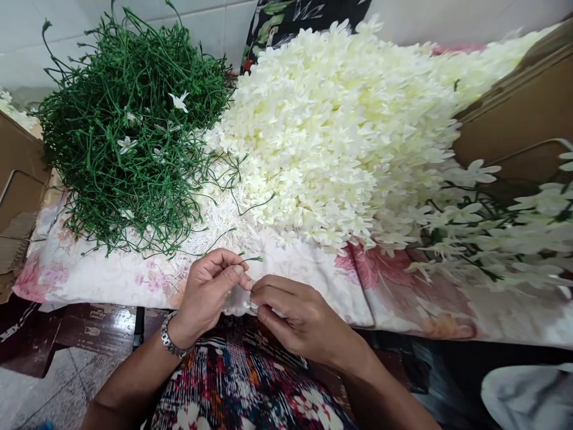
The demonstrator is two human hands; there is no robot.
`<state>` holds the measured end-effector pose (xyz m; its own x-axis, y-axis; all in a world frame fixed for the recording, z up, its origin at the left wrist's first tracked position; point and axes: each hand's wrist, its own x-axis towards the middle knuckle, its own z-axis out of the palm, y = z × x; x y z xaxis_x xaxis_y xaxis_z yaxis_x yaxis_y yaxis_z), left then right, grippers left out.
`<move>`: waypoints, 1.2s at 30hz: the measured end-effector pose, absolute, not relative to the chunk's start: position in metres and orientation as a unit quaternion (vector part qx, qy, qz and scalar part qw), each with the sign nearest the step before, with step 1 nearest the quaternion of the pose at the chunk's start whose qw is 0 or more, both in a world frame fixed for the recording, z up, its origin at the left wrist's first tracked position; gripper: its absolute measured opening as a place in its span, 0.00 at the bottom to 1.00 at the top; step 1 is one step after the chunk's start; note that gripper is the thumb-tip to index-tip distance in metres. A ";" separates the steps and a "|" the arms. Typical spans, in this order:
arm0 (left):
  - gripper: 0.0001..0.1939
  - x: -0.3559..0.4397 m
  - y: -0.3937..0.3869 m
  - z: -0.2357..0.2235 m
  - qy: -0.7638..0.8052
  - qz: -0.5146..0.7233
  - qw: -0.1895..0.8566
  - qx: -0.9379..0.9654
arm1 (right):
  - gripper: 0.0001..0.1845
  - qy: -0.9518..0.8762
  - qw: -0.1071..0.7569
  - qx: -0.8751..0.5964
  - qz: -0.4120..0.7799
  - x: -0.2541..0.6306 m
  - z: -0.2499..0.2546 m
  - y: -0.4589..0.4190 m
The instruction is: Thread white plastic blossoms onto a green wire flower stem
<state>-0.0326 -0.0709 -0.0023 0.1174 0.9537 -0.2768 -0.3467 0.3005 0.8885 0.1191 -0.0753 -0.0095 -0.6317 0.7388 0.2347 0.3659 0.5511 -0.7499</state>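
- Spread near and across the full width, a floral cloth [295, 260] over the counter, perhaps to protect the goods.
- Heaped high at middle and far, white blossoms [331, 131], probably kept so close for easy picking up.
- Massed at far left, a tangle of green stems [129, 125], apart from the blossoms for the most part, likely for keeping each kind separate.
- Standing at right, a cardboard box [519, 101], seemingly serving as a side wall.
- Lying at right, just before this box, white flowers with dark stems [537, 233], perhaps laid aside from the loose heaps.
- Scattered between and before both heaps, fine white strands [219, 221].
- Raised at near middle, left hand [215, 286], closed in a fine pinch on one thin green stem [253, 259], its tip pointing right, probably for steadiness.
- Set just beside it, right hand [290, 310], with thumb and fingers pinching a small pale piece [253, 307]; cannot tell exactly what kind.
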 end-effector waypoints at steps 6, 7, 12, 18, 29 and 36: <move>0.06 -0.034 -0.073 -0.003 0.453 0.501 0.670 0.307 | 0.09 -0.844 0.252 -0.328 0.341 0.119 -0.011 -0.076; 0.06 -0.035 -0.073 -0.004 0.453 0.505 0.672 0.298 | 0.08 -0.838 0.264 -0.329 0.347 0.120 -0.011 -0.076; 0.06 -0.035 -0.074 -0.009 0.426 0.504 0.711 0.242 | 0.09 -0.755 0.389 -0.363 0.384 0.125 -0.006 -0.073; 0.06 -0.035 -0.077 -0.011 0.402 0.488 0.734 0.249 | 0.07 -0.705 0.442 -0.412 0.371 0.118 -0.001 -0.069; 0.07 -0.030 -0.079 -0.016 0.398 0.487 0.727 0.275 | 0.06 -0.711 0.441 -0.422 0.348 0.114 0.001 -0.067; 0.06 -0.030 -0.079 -0.017 0.410 0.495 0.706 0.298 | 0.07 -0.773 0.426 -0.414 0.223 0.113 0.003 -0.068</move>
<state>-0.0302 -0.0789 -0.0169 0.1740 0.9430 -0.2838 -0.4551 0.3325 0.8260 0.1126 -0.0682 0.0032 -0.2942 0.8302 0.4736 0.4513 0.5575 -0.6968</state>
